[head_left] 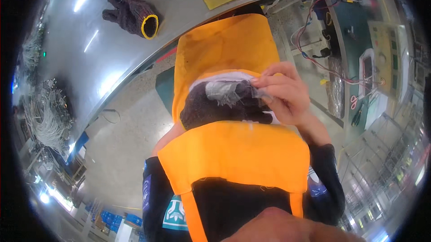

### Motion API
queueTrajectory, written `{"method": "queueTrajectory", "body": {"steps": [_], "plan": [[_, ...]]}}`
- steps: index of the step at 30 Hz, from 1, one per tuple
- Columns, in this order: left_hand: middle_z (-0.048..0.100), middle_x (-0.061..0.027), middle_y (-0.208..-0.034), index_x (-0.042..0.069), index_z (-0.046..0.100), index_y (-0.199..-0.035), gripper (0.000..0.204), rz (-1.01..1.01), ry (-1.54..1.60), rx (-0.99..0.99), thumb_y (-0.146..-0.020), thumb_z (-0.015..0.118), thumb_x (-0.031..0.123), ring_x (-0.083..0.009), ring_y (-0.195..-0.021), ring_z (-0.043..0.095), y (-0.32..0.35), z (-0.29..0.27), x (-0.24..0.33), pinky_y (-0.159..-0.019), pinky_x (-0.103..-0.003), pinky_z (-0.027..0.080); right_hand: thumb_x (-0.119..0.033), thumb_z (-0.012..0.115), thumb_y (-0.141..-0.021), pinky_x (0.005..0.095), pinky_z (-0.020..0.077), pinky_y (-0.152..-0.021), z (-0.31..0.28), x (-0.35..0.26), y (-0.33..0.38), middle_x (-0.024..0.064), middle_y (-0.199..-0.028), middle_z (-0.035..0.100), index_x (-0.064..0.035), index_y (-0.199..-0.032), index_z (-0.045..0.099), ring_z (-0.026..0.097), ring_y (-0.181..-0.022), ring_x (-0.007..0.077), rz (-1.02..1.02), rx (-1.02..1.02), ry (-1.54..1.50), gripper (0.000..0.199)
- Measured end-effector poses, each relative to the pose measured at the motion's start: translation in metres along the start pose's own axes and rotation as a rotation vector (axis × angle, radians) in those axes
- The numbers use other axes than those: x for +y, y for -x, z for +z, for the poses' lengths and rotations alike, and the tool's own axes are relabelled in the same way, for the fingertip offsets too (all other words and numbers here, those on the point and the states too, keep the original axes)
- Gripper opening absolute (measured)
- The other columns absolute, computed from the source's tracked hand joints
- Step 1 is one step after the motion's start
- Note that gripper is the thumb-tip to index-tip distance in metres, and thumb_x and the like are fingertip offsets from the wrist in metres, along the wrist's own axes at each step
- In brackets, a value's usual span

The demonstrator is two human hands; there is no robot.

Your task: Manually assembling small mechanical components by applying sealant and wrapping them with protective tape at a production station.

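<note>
Below the curved steel table (134, 53), most of the left hand (173, 132) is hidden under an orange apron (233, 152), so its grip cannot be told. The right hand (283, 91) is bent at the wrist, its fingertips (262, 80) pinched on frayed grey cloth atop a dark knitted glove (215, 107). Another glove (132, 13) lies on the table.

Left hand (215, 109) sits buried inside the dark knit glove (224, 107), fingers unseen. Below the right hand (285, 93) pinching it, orange fabric (238, 152) hides both wrists. At the bottom edge, a blurred skin-toned shape (287, 228) is cut off.
</note>
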State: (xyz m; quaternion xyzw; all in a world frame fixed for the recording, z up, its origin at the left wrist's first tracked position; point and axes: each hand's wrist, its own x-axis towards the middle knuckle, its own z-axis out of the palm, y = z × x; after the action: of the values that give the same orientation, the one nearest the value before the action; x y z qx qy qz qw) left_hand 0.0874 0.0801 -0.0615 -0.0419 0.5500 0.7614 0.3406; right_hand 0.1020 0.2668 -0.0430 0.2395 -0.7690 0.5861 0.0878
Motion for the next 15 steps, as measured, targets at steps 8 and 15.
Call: {"method": "queueTrajectory", "body": {"steps": [8,15], "plan": [[0.061,-0.0109,-0.091,0.004,0.056,-0.098,0.023,-0.278,0.688,-0.064,-0.083,0.059,0.02,-0.0253,-0.088,0.058,-0.001,0.014,0.009,-0.076,-0.034,0.046,-0.005,0.065,-0.063,0.0379,0.0432,-0.077,-0.022,0.0,-0.029,0.0055,-0.097,0.063,-0.005,-0.076,0.058,0.051,-0.093,0.0261,-0.412,-0.346,0.473,0.015],[0.058,-0.0062,-0.09,0.007,0.056,-0.095,0.025,-0.374,0.85,-0.099,-0.086,0.055,0.031,-0.0217,-0.081,0.058,-0.001,0.009,0.007,-0.072,-0.032,0.047,-0.023,0.065,-0.063,0.0423,0.0348,-0.089,-0.011,0.0,-0.021,0.0047,-0.111,0.055,-0.0092,-0.081,0.06,0.045,-0.102,0.023,-0.383,-0.43,0.689,0.023]]}}
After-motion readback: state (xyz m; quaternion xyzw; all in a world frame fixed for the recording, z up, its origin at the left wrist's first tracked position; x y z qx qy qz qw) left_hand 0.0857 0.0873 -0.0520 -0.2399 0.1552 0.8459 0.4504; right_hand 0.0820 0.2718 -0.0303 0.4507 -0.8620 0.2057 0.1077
